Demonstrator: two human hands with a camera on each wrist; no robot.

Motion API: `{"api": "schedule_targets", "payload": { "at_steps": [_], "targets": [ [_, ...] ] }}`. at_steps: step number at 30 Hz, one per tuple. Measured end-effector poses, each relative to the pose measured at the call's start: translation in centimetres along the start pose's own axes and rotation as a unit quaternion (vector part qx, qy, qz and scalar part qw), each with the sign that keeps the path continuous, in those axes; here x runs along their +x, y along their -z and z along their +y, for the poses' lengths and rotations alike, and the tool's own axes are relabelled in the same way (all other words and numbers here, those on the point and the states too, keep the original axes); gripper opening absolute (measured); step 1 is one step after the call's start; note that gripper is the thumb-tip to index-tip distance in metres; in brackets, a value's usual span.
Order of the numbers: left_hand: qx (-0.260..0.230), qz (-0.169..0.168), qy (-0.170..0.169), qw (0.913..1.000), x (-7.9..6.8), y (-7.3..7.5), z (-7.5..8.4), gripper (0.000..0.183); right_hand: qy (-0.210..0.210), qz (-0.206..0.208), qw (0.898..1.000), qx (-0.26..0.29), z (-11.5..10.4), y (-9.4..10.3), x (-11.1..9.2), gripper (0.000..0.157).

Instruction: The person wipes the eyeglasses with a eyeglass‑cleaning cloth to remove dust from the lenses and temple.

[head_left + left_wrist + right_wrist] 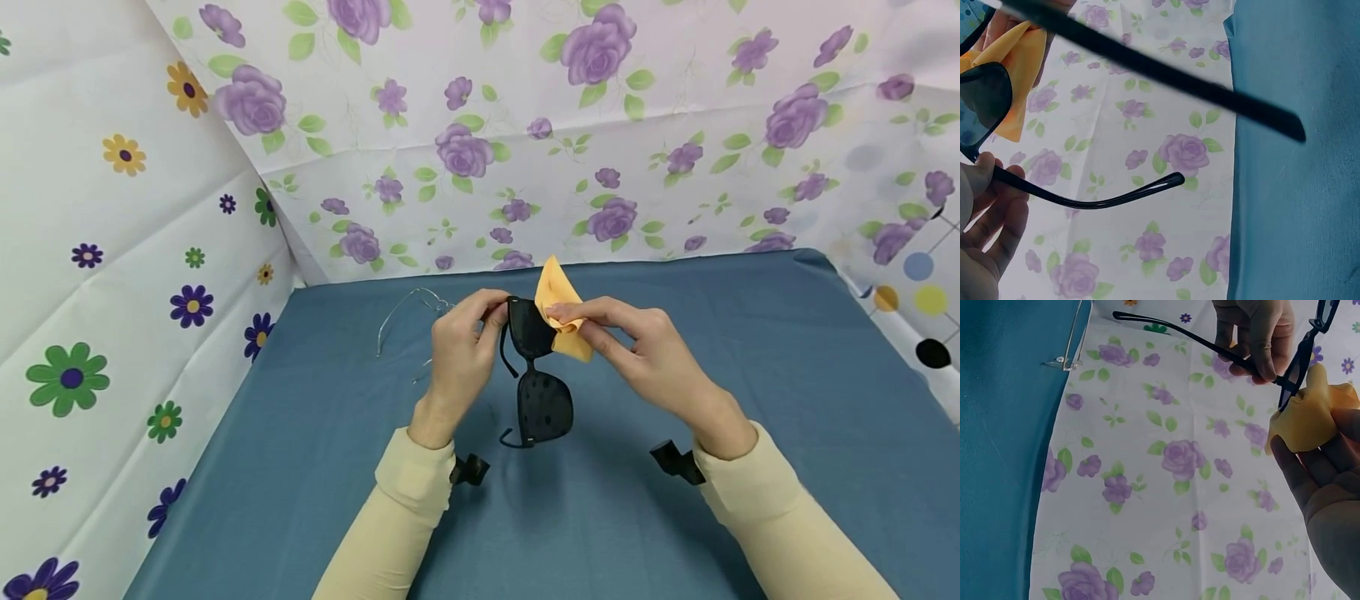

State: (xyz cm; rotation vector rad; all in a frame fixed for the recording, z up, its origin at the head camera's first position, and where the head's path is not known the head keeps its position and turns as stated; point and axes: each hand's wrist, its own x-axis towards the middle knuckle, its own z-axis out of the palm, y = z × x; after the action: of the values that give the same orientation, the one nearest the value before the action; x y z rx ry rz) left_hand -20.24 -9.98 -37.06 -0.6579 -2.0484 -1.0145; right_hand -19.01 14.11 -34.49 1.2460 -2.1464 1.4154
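Black sunglasses (545,406) hang with one lens above the other over the blue cloth. My left hand (465,346) pinches them at the upper hinge, between thumb and fingers. Drops or spots show on the lower lens. My right hand (652,350) pinches a yellow cloth (558,292) against the upper lens, covering part of it. In the left wrist view, the temple arms extend to the right, and the yellow cloth (1022,81) lies behind a lens. From the right wrist, the bunched cloth (1313,415) meets the lens edge, with my left hand (1257,334) at the hinge.
Thin wire-framed glasses (405,312) lie on the blue tablecloth (300,467), partly hidden behind my left hand. A white floral sheet (465,100) hangs at the back, and another flowered sheet (135,317) rises at the left. Black camera mounts (470,470) sit at both wrists.
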Motion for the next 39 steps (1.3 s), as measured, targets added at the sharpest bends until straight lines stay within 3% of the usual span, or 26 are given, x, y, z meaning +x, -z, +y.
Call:
{"api": "schedule_targets", "payload": {
  "at_steps": [12,34,39],
  "targets": [
    [0.024,0.047,0.023,0.9983,0.1,0.3,-0.1,0.014,-0.002,-0.008,1.000,0.030,0.0,0.2,-0.2,0.026],
    [0.040,0.049,0.066,0.9958,0.0,0.6,-0.2,0.013,-0.013,-0.025,0.998,0.064,-0.9,0.1,-0.1,0.028],
    [0.033,0.045,0.060,0.9966,0.1,0.4,-0.2,0.013,-0.049,0.009,0.992,0.118,-1.4,1.0,-0.4,0.024]
  ]
}}
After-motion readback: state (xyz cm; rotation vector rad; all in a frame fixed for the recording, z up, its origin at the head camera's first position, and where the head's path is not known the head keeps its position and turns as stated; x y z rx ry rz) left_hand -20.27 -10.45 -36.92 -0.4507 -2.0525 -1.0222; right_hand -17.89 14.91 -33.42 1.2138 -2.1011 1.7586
